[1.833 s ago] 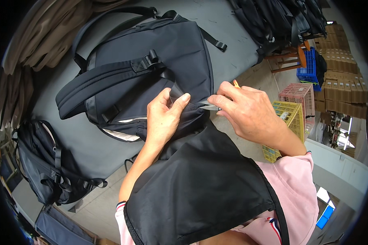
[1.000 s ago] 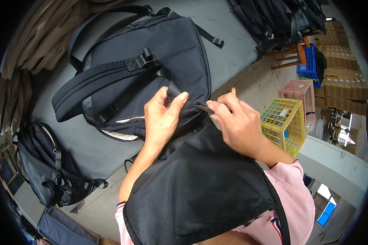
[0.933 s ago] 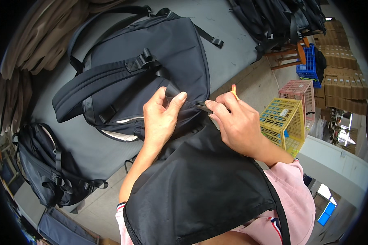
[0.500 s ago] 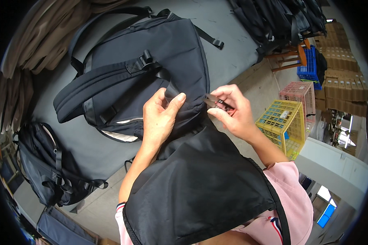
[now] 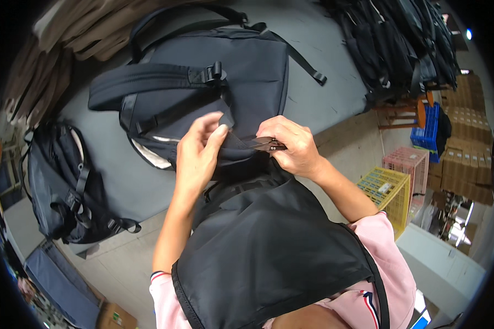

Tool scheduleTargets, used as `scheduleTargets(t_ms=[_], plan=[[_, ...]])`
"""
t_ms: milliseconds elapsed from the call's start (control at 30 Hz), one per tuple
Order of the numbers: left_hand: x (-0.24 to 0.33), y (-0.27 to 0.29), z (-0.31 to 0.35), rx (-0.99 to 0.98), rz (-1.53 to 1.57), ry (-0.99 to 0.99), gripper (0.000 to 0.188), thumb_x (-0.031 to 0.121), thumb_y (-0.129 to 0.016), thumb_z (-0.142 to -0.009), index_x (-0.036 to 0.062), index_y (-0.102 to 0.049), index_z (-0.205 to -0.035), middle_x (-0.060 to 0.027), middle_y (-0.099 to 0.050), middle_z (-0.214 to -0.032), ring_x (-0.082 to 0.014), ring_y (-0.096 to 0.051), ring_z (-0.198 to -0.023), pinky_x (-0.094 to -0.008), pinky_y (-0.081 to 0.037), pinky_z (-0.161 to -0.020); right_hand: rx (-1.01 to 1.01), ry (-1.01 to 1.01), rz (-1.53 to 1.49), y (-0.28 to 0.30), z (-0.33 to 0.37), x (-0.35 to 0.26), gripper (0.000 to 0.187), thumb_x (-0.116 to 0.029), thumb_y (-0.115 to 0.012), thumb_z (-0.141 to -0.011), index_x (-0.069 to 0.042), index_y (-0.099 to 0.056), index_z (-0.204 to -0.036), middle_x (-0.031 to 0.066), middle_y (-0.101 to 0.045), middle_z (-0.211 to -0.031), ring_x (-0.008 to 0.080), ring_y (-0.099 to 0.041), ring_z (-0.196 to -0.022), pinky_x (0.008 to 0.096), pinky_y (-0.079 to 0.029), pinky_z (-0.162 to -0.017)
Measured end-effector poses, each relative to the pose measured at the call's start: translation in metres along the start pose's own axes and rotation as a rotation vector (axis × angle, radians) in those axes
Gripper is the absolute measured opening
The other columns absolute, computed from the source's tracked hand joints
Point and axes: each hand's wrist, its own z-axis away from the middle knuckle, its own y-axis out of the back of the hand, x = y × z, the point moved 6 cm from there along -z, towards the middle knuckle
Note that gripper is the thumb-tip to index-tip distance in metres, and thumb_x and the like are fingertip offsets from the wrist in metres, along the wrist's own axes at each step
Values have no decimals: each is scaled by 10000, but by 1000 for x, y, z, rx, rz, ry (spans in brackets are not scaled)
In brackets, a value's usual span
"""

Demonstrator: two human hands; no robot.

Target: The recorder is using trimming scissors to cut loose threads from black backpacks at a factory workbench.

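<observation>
A dark navy backpack (image 5: 258,71) lies on the grey table (image 5: 332,82), its padded shoulder strap (image 5: 142,82) and black buckle uppermost. My left hand (image 5: 196,153) is closed in a pinch on a flat webbing strap (image 5: 228,117) that hangs from the buckle. In my right hand (image 5: 295,145) is a pair of thread snips (image 5: 263,143), the blades pointing left over the backpack's near edge, close to the webbing. Whether the blades touch anything I cannot tell. Pale lining (image 5: 151,156) shows at the backpack's near left side.
Another black backpack (image 5: 66,186) lies at the left table edge. Brown fabric pieces (image 5: 88,27) are stacked far left, and several dark backpacks (image 5: 395,44) far right. Yellow (image 5: 384,192), pink (image 5: 414,164) and blue (image 5: 425,129) crates stand on the floor right of the table.
My right hand has moved left and slightly down, bringing the snips over the backpack's near edge. My left hand keeps its pinch on the webbing. The view has shifted a little.
</observation>
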Motion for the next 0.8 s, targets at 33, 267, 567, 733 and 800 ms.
scheduleTargets(t_ms=[33,267,567,733,800], plan=[[15,10,11,130,-123,-168,374,133,-687,-818,-31,-544,-1123,-124,-612,-1027,-181,-593,-887,-304,-480,-793,-8,14,-13,-5,-1,-2,296,135,-613,-582,-20,-597,-834,96,-641,-822,222,-634,-724,288,-495,-587],[32,8,54,237,-509,-548,426,93,-810,-580,68,-601,-951,-96,-560,-960,-271,-554,-931,-366,-426,-789,153,10,-129,-17,-7,-12,266,97,-705,-607,-24,-595,-817,96,-636,-810,186,-607,-639,252,-461,-531],[24,12,60,435,-539,-922,313,-120,-704,-583,52,-582,-814,-86,-547,-825,-263,-573,-772,-402,-513,-770,202,-263,-230,-32,-1,-18,203,70,-735,-664,-24,-605,-789,46,-616,-817,61,-487,-567,220,-401,-505],[26,18,64,516,-518,-1046,271,-77,-718,-597,67,-642,-812,-50,-563,-798,-222,-566,-766,-410,-519,-753,116,-383,-248,-31,-12,-21,253,12,-780,-652,-9,-553,-763,36,-538,-754,109,-450,-550,249,-392,-501],[25,20,63,511,-515,-1032,290,-42,-705,-600,98,-696,-854,-35,-549,-789,-195,-546,-733,-402,-527,-731,31,-364,-229,-28,-19,-22,253,12,-776,-656,-4,-558,-782,41,-537,-754,114,-457,-555,252,-396,-508]])
